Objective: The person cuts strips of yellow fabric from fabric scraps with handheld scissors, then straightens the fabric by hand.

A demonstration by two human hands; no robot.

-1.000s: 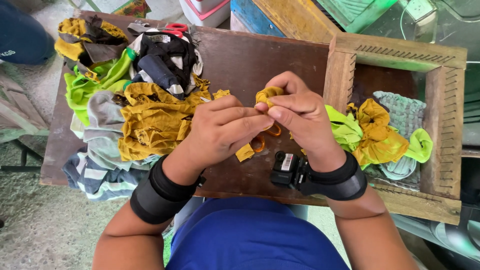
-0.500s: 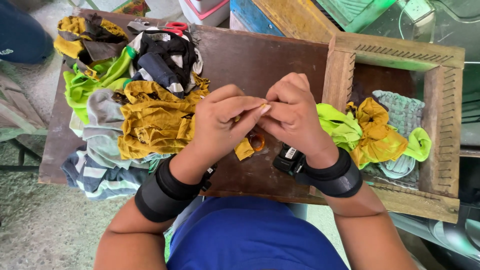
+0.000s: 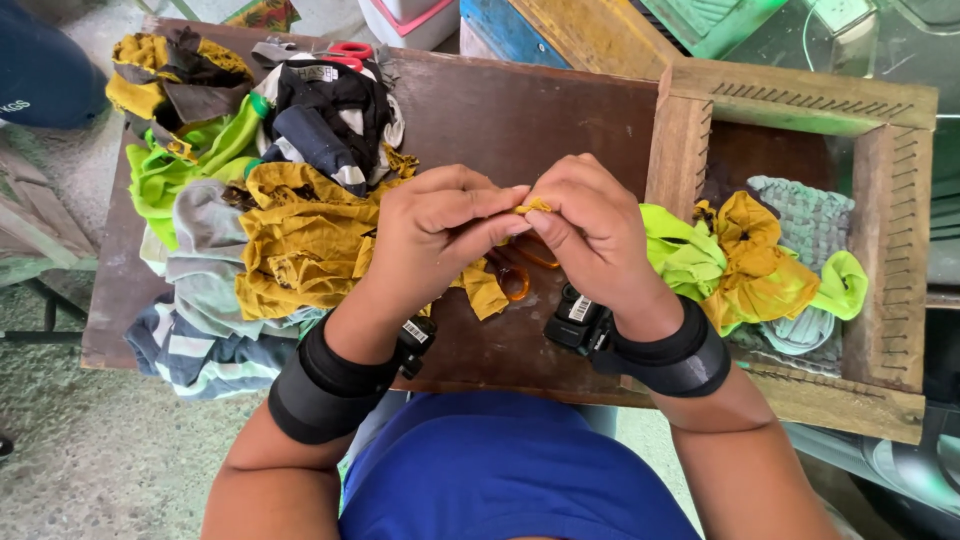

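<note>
My left hand and my right hand meet over the middle of a brown wooden table. Both pinch the same small strip of mustard-yellow cloth between fingertips. More of that cloth hangs below my left hand. Orange-handled scissors lie on the table under my hands, mostly hidden. Each wrist carries a black band with a small black device.
A heap of cloth scraps in mustard, lime green, grey and black covers the table's left half, with red-handled scissors at its far edge. A wooden frame on the right holds lime, mustard and grey-green scraps.
My hands have stayed together over the table, shifting their fingers on the mustard strip. Only a small tip of it shows between the fingertips now.
</note>
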